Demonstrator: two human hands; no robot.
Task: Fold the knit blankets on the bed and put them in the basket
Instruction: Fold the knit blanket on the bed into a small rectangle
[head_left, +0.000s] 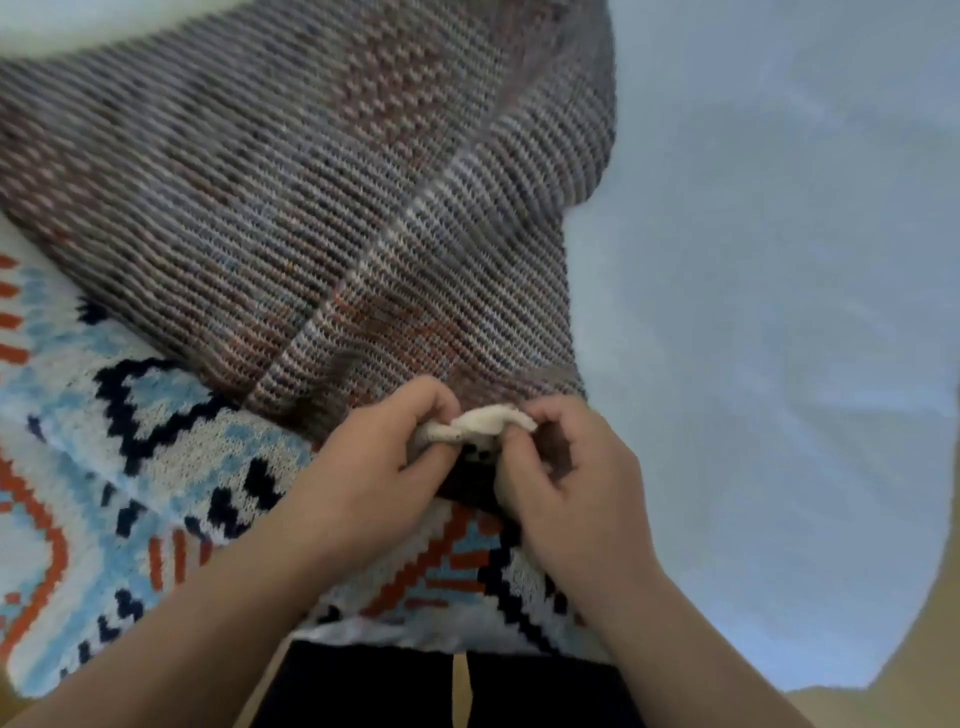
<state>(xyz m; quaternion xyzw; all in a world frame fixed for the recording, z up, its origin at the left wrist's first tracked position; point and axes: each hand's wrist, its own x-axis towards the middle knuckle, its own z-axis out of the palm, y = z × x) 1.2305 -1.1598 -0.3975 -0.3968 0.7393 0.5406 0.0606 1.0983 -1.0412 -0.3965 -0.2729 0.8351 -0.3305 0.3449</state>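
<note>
The step in hand looked to be gathering the near edge of the grey-brown knit blanket with faint rust and white stripes (322, 208), which lay spread over the pale blue bed sheet (779, 312) and overlapped the white knit blanket patterned in light blue, orange and navy (171, 467). To do it well, the person would have wanted to bring the two corners exactly together, keep the edge taut so that the loose knit did not sag or stretch, and lift the upper blanket clear without dragging the patterned one beneath it; a firm hold well into the fabric would have served better than a pinch at the very rim. The left hand (374, 467) had its fingers curled tightly around a small cream-white bunched piece of fabric (483, 423) at the blanket's near edge, thumb pressed against it. The right hand (561, 483) was likewise curled, its fingertips pinching the other end of that same cream piece, with dark fabric bunched beneath. The picture was blurred, so whether the cream piece was a folded-back corner or a trim of the grey-brown blanket could not be told. The two hands nearly touched over the patterned blanket. No basket was in view.
</note>
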